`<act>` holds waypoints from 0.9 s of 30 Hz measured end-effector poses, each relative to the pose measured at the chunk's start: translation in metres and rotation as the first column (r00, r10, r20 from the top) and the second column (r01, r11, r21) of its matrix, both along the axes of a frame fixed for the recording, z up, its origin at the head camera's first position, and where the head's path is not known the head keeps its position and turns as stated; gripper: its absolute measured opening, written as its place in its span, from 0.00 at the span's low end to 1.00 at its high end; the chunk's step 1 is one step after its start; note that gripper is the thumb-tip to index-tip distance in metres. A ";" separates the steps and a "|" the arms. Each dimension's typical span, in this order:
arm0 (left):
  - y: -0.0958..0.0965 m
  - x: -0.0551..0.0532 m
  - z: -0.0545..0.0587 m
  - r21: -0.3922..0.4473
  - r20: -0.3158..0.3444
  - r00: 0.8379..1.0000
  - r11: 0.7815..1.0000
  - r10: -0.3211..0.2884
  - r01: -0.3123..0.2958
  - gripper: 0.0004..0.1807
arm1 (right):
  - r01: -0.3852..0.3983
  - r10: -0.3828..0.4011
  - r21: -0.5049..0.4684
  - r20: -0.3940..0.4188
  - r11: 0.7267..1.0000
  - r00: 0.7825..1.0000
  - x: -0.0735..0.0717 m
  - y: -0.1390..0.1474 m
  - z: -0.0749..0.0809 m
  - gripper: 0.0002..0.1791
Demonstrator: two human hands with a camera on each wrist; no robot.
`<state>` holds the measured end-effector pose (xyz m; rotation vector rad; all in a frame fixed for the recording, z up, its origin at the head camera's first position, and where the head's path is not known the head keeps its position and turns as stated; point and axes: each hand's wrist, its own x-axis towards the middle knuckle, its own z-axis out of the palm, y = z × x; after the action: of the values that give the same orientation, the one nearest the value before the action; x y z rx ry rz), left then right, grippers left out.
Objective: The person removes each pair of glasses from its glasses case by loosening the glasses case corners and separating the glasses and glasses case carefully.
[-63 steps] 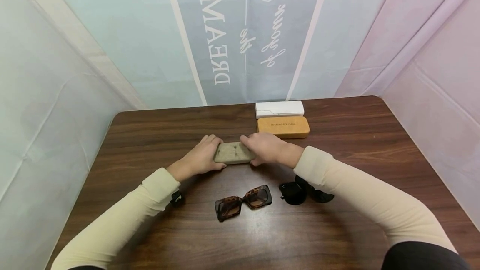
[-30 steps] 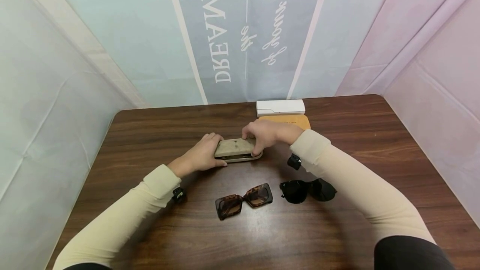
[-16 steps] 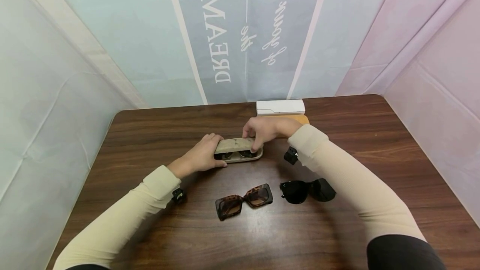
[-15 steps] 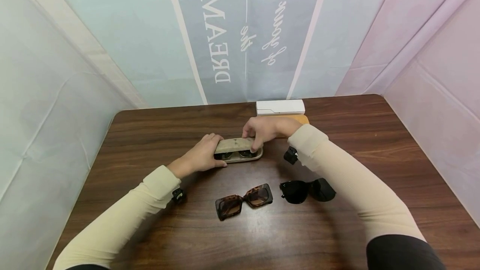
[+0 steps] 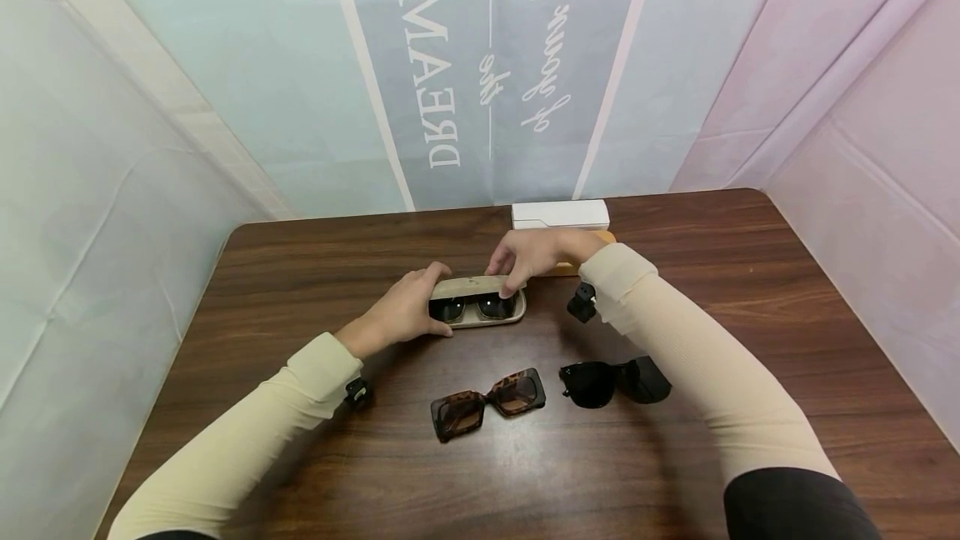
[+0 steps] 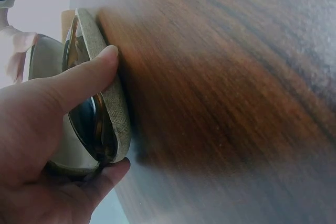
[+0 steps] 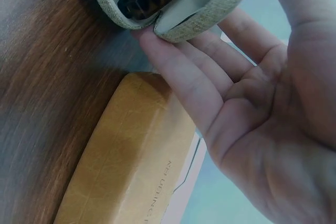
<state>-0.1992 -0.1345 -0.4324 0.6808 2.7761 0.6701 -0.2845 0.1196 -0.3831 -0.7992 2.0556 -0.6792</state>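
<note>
A beige fabric-covered glasses case (image 5: 487,324) sits mid-table with its lid (image 5: 467,287) raised partway. Inside lie dark-lensed sunglasses (image 5: 493,306). My left hand (image 5: 401,311) grips the case's left end. In the left wrist view, the left thumb (image 6: 86,80) crosses the opening and rests on the lower half's front rim. My right hand (image 5: 534,255) pinches the lid near its right end. In the right wrist view its fingers (image 7: 184,77) reach behind the case's hinge side. Nearer the body are tortoiseshell sunglasses (image 5: 487,399) and, to their right, black sunglasses (image 5: 592,383).
Behind the right hand lies a tan-yellow glasses case (image 7: 126,145) with lettering, partly covered by the hand in the head view. A white case (image 5: 561,213) stands behind it at the table's back edge. Fabric walls (image 5: 300,107) border the table (image 5: 315,257) at the back and sides.
The beige case was closed at first. My right hand has lifted its lid up and back, exposing the sunglasses inside. My left hand keeps its place on the left end.
</note>
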 end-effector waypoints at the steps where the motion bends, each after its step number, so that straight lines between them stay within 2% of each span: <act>1: 0.000 0.000 0.000 0.009 -0.001 1.000 1.000 0.001 -0.001 0.50 | -0.001 0.001 0.001 -0.004 1.000 1.000 0.000 0.001 0.000 0.32; 6: -0.001 0.001 -0.004 0.058 -0.026 1.000 0.998 0.001 0.001 0.52 | 0.000 0.000 0.013 -0.030 1.000 1.000 0.000 0.004 -0.001 0.32; 9: -0.002 0.002 -0.006 0.075 -0.034 0.999 0.997 0.021 -0.019 0.54 | 0.002 -0.002 0.005 -0.024 1.000 1.000 -0.001 0.006 -0.003 0.32; 16: -0.004 0.006 -0.008 0.098 -0.058 0.996 0.994 0.062 -0.056 0.56 | 0.022 -0.020 -0.027 0.049 0.999 0.999 -0.002 0.011 -0.007 0.31; 22: -0.005 0.008 -0.009 0.087 -0.097 0.994 0.996 0.041 -0.033 0.54 | 0.061 -0.052 -0.064 0.127 0.996 0.991 -0.003 0.013 -0.007 0.28; 27: -0.006 0.008 -0.009 0.083 -0.122 0.992 0.997 0.016 -0.005 0.53 | 0.097 -0.089 -0.049 0.144 0.994 0.986 -0.001 0.011 -0.004 0.29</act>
<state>-0.1908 -0.1400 -0.4413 0.7483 2.8794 0.7743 -0.2855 0.1304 -0.3874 -0.6700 1.9615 -0.8248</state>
